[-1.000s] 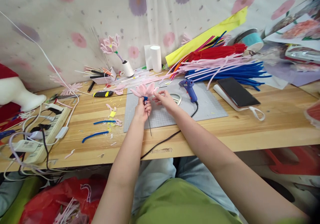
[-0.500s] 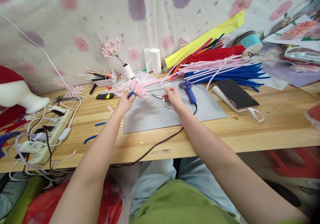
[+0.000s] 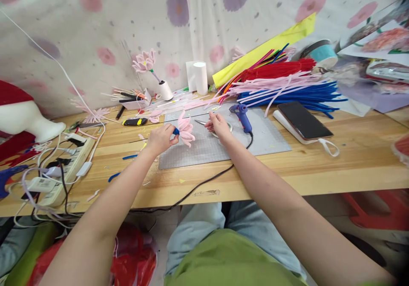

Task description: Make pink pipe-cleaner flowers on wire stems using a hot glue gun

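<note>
My left hand [image 3: 162, 139] is closed around the blue-wrapped base of a pink pipe-cleaner flower [image 3: 185, 132], holding it tilted to the right above the grey cutting mat [image 3: 265, 139]. My right hand [image 3: 218, 125] is closed on the white handles of a pair of scissors [image 3: 203, 123] whose blades point left toward the flower. A blue glue gun [image 3: 241, 115] lies on the mat just right of my right hand, its black cord trailing off the table's front edge.
Bundles of red, pink and blue pipe cleaners [image 3: 287, 84] lie at the back right, with a phone [image 3: 304, 120] in front of them. A finished pink flower in a spool [image 3: 165, 90] and a white roll [image 3: 200, 77] stand at the back. A power strip [image 3: 60, 167] sits left.
My left hand swung left with the flower, then came back toward the mat and tipped it on its side. My right hand left the flower and took hold of the scissors.
</note>
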`<state>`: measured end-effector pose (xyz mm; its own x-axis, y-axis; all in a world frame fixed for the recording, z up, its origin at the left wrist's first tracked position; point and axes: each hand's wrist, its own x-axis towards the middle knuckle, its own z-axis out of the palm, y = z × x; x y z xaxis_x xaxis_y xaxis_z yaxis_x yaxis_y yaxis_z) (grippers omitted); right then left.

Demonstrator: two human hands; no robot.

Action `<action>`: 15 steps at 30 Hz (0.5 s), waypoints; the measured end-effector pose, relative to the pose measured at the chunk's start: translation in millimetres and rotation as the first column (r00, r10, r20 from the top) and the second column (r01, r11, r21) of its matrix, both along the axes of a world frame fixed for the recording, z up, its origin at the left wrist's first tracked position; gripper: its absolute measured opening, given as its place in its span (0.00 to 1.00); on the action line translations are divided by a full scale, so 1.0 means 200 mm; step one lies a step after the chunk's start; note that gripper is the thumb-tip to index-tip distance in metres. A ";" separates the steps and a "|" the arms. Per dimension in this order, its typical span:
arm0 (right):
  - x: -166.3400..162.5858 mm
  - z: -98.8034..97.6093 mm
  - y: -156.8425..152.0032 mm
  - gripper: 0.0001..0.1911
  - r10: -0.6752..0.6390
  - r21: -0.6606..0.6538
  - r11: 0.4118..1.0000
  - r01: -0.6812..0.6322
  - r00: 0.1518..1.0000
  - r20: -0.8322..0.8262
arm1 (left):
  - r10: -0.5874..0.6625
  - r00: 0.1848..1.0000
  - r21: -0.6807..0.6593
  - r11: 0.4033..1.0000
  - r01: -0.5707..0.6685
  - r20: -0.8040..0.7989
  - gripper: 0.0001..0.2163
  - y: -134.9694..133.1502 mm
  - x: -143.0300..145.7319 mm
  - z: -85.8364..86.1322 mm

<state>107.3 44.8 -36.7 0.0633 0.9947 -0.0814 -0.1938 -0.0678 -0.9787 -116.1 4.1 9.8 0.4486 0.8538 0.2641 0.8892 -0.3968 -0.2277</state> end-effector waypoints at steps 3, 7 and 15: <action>0.00 0.00 0.00 0.20 0.002 0.003 1.000 -0.002 1.000 0.002 | 0.010 1.000 -0.012 1.000 -0.010 -0.025 0.13 0.01 0.00 0.03; 0.01 0.02 0.00 0.17 -0.011 -0.015 1.000 0.011 0.999 0.034 | 0.105 0.992 -0.015 0.994 -0.107 -0.076 0.15 0.03 -0.02 0.13; 0.02 -0.08 0.03 0.07 -0.003 0.070 0.997 -0.020 0.949 0.317 | 0.075 0.894 -0.355 0.901 -0.251 -0.442 0.13 0.15 0.02 0.38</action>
